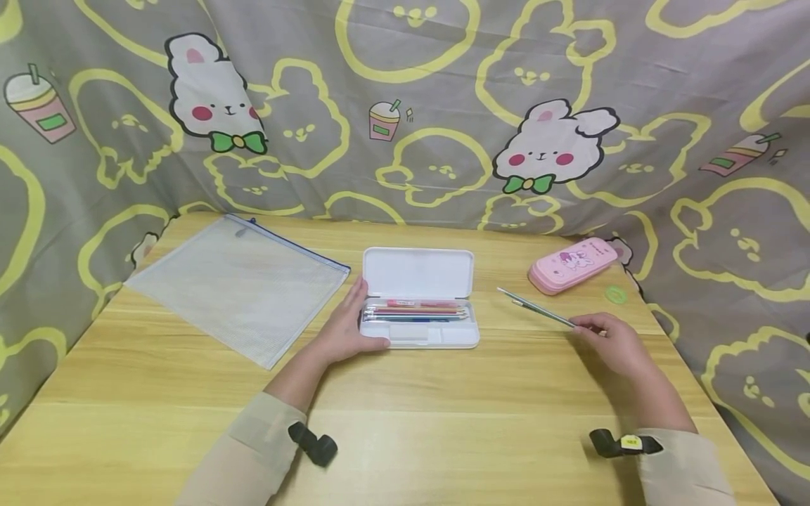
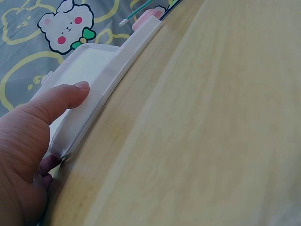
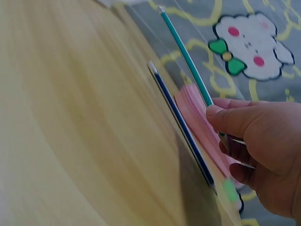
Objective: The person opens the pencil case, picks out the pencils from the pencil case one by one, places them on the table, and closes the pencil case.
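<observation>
A white pencil case [image 1: 457, 337] lies with its lid up in the middle of the table, several pencils [image 1: 418, 310] side by side in it. My left hand [image 1: 344, 330] holds its left end, the thumb at the front wall and the fingers along the side. To the right of the case, my right hand [image 1: 610, 344] pinches a green pencil [image 3: 186, 59] between thumb and fingertips, eraser end pointing away from the hand. Just below that hand a dark blue pencil [image 3: 181, 123] lies on the table in the right wrist view.
A clear mesh zip bag [image 1: 237, 288] with a blue zip lies flat at the left. At the back right are a closed pink pencil case [image 1: 572, 263] and a green ring [image 1: 615, 294]. Patterned cloth [image 1: 436, 169] hangs behind the wooden table [image 1: 443, 422].
</observation>
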### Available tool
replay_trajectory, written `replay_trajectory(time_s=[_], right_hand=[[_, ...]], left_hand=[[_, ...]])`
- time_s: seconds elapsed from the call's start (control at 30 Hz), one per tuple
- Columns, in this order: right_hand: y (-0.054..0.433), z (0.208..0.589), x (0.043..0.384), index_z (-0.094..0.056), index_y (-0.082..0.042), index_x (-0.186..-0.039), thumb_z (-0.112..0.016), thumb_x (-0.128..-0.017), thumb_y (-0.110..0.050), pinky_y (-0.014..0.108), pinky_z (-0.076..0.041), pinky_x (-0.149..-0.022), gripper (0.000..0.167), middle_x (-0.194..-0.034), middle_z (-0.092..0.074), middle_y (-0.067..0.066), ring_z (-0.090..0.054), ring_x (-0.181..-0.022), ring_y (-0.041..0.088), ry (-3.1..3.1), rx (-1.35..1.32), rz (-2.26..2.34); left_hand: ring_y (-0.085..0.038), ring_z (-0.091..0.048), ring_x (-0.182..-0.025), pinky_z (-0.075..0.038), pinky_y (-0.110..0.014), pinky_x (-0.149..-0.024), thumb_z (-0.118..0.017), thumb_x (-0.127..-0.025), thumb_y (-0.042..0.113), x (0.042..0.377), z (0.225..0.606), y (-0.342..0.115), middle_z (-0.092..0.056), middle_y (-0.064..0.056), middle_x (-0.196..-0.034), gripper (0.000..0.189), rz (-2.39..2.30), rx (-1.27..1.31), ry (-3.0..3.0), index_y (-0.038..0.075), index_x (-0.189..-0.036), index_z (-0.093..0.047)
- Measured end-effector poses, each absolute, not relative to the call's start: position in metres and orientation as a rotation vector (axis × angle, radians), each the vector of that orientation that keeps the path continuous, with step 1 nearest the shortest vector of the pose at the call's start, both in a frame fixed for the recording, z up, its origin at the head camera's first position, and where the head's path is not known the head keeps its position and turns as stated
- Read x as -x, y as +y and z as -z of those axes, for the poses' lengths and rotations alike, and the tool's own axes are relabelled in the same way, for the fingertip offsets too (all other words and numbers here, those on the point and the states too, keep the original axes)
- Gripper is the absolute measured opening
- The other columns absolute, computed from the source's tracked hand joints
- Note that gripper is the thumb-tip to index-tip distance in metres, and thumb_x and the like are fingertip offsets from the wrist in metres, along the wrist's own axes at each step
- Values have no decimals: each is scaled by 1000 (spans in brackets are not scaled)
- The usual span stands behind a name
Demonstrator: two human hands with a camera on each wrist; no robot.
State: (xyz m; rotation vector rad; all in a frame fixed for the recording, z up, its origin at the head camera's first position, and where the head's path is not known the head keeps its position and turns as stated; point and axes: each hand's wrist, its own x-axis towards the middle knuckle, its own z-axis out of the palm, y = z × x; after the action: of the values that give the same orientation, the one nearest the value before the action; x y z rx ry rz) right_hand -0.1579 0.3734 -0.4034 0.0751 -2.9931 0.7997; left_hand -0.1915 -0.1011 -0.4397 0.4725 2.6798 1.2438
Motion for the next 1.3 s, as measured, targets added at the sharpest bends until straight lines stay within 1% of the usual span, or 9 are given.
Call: replay_trajectory(time_s=[0.1,0.27,0.37,0.43,0.67,0.83,1.13,1.27,1.3], right_hand=[[383,406,157,-69,-1,-115,-56,-100,-26,30,-44,-74,32,-108,-66,20,-55,-92,22,-3038,-34,-776],[394,411,156,-68,3,-115,-56,-100,-23,47,-47,-83,32,-113,-64,27,-58,-100,36,-3091,7,-770],[398,413,155,-68,3,-115,-56,-100,-24,57,-45,-88,33,-117,-63,30,-57,-107,45,-3106,18,-765],[399,415,155,-68,3,-115,-56,-100,-25,60,-43,-91,34,-119,-61,31,-55,-111,49,-3112,23,-761],[399,419,155,-69,2,-111,-58,-98,-21,60,-44,-90,29,-116,-64,30,-57,-109,48,-3106,26,-742],[399,420,157,-69,3,-111,-59,-98,-22,62,-43,-91,30,-117,-62,31,-55,-111,50,-3122,29,-729],[399,420,158,-69,3,-112,-60,-97,-22,62,-44,-91,30,-117,-63,31,-55,-111,50,-3127,-9,-688],[396,417,157,-69,3,-114,-60,-97,-25,60,-45,-89,33,-116,-64,30,-57,-108,48,-3118,-15,-715],[394,416,158,-69,2,-114,-60,-97,-26,56,-47,-87,34,-114,-65,28,-59,-106,45,-3112,-19,-718]], left_hand=[[-39,-4,-152,-13,-55,-122,-84,-70,41,192,440,-101,5,-13,-166,125,-1244,-470,2678,5,-158,-4],[-38,-4,-152,-12,-54,-123,-84,-69,42,192,440,-101,5,-12,-166,125,-1244,-471,2678,6,-158,-4],[-38,-4,-152,-12,-55,-123,-84,-69,42,192,440,-101,5,-12,-166,125,-1248,-468,2673,6,-158,-3],[-38,-3,-152,-12,-55,-122,-84,-69,42,192,440,-101,6,-12,-166,126,-1251,-466,2669,6,-158,-3],[-38,-4,-152,-13,-55,-122,-85,-70,41,191,440,-102,5,-12,-166,125,-1255,-470,2666,6,-158,-3],[-36,-3,-153,-12,-53,-123,-85,-69,41,192,440,-102,5,-11,-167,125,-1258,-470,2669,7,-158,-3],[-36,-3,-153,-13,-53,-123,-85,-68,42,192,441,-102,6,-10,-167,126,-1259,-476,2672,6,-158,-3],[-35,-3,-153,-14,-53,-123,-85,-68,42,192,441,-102,6,-9,-167,126,-1253,-467,2671,6,-158,-3],[-35,-3,-153,-14,-53,-123,-85,-68,42,192,441,-102,6,-9,-167,127,-1253,-467,2673,6,-158,-3]])
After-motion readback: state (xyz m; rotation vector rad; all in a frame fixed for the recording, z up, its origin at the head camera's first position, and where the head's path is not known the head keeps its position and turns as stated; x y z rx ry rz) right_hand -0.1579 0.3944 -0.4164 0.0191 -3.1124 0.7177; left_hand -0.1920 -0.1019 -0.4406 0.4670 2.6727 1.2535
